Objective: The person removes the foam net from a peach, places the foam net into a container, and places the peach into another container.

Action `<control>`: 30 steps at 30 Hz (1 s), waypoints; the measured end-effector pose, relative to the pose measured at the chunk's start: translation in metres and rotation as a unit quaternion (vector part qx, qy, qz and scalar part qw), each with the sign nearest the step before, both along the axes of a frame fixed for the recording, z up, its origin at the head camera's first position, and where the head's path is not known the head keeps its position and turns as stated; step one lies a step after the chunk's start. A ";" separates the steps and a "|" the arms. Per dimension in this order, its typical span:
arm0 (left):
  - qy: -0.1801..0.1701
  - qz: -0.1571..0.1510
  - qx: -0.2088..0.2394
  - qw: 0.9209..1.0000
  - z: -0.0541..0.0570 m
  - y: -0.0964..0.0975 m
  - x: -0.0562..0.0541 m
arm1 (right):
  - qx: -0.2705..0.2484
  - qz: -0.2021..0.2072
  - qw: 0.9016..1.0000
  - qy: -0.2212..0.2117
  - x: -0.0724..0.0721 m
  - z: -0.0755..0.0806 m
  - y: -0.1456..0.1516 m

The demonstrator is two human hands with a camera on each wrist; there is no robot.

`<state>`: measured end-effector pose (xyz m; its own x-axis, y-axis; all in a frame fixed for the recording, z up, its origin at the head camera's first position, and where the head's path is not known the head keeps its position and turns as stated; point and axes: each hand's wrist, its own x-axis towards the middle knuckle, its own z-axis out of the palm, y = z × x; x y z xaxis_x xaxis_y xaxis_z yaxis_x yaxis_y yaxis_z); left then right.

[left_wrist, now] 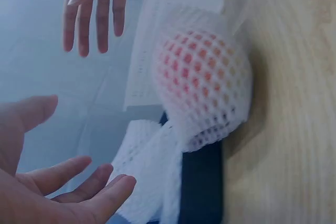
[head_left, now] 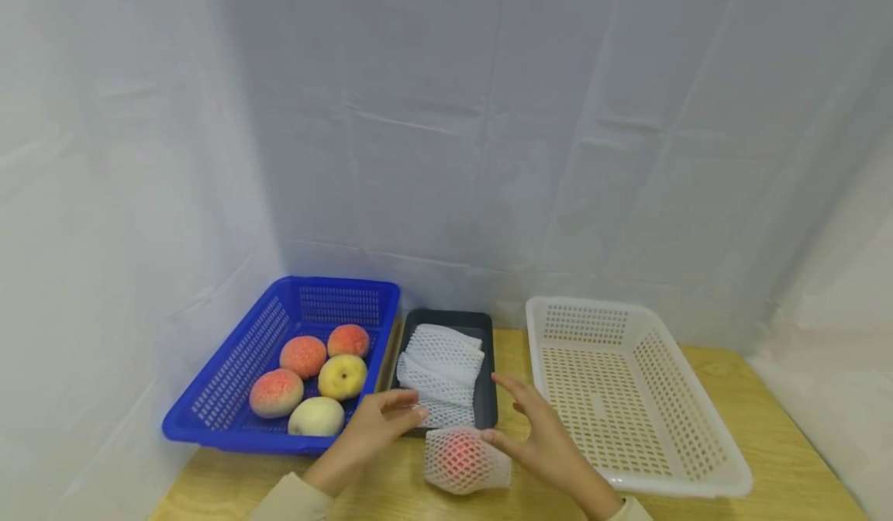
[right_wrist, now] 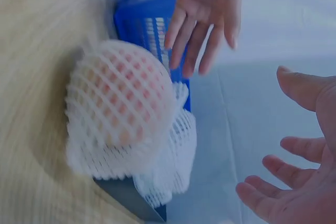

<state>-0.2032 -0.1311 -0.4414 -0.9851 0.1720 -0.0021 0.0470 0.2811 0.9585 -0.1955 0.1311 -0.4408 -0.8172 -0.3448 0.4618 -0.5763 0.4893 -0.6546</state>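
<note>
A peach in a white foam net sleeve (head_left: 458, 461) rests on the wooden table, its reddish skin showing through the mesh. My left hand (head_left: 377, 430) is held to its left with the fingers loosely extended and nothing in them. On the other side my right hand (head_left: 543, 442) hovers with thumb and fingers spread, also holding nothing. Both wrist views show the netted peach (left_wrist: 202, 77) apart from the fingers. Just behind it, a dark tray (head_left: 484, 397) holds several flat white foam nets (head_left: 443, 366).
To the left a blue plastic basket (head_left: 233, 442) contains several bare peaches, among them a yellow one (head_left: 343, 377) and a pale one (head_left: 317, 416). A white plastic basket (head_left: 705, 405) stands at the right. White sheeting (head_left: 446, 133) hangs behind the table.
</note>
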 end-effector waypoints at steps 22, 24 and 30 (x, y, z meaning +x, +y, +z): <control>0.023 0.066 -0.012 0.997 0.029 -0.063 -0.008 | 0.009 -0.070 0.997 0.038 -0.009 0.015 0.084; 0.020 0.070 -0.014 0.997 0.027 -0.069 -0.008 | 0.011 -0.073 0.996 0.040 -0.010 0.014 0.087; 0.007 0.066 -0.021 0.998 0.030 -0.078 -0.008 | 0.009 -0.080 0.996 0.024 -0.012 0.009 0.094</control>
